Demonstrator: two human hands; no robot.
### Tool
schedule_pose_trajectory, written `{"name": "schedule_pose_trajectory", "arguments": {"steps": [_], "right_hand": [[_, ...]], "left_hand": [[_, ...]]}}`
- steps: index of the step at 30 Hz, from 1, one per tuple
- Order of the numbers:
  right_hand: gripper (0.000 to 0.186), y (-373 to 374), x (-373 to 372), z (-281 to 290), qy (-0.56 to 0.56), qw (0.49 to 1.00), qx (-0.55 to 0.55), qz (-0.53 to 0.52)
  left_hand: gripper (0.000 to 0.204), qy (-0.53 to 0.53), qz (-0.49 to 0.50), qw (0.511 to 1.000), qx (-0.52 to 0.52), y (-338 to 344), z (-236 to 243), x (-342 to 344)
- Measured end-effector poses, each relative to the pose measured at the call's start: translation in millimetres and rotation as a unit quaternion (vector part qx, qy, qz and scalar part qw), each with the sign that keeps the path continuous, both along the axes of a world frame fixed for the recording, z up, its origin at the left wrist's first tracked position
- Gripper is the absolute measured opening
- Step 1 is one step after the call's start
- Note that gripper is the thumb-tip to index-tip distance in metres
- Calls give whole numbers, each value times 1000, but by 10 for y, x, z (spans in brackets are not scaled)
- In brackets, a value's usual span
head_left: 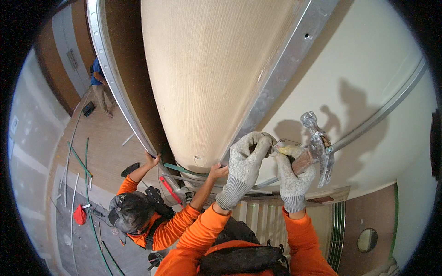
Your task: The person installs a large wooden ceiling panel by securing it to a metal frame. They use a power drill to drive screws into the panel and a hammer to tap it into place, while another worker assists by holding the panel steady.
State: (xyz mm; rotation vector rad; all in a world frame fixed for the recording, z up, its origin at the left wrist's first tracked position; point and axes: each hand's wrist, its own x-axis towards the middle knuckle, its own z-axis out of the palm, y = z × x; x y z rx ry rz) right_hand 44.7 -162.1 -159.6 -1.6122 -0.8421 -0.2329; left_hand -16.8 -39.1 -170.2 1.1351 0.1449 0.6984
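Observation:
My right hand (294, 181), in a grey knit glove, is wrapped round the handle of a claw hammer (317, 149) whose worn metal head points up. Its thumb and fingertips meet those of my left hand (246, 158), gloved alike and pinched closed. What the left fingers hold is too small and covered to make out. A small metal plate with a hole (289, 143) shows just behind the fingertips. Both hands are beside a galvanized metal stud (282, 69) running up along a curved wood-grain panel (202, 73).
Below left, a co-worker in orange sleeves and a dark cap (131, 211) holds a curved metal track (117, 85). Another metal track (391, 108) crosses the white wall on the right. Green and grey strips (87, 184) and a red bag (79, 215) lie on the floor. Another person (99, 83) stands farther off.

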Motion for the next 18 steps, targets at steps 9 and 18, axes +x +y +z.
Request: {"name": "schedule_pose_trajectory", "arguments": {"steps": [9, 18], "right_hand": [[18, 99, -264, 62, 144, 985, 96, 13], [28, -72, -285, -473, 151, 988, -5, 19]], "left_hand": [[20, -59, -15, 998, -21, -110, -31, -149], [30, 48, 7, 998, -31, -208, -422, -332]]}}
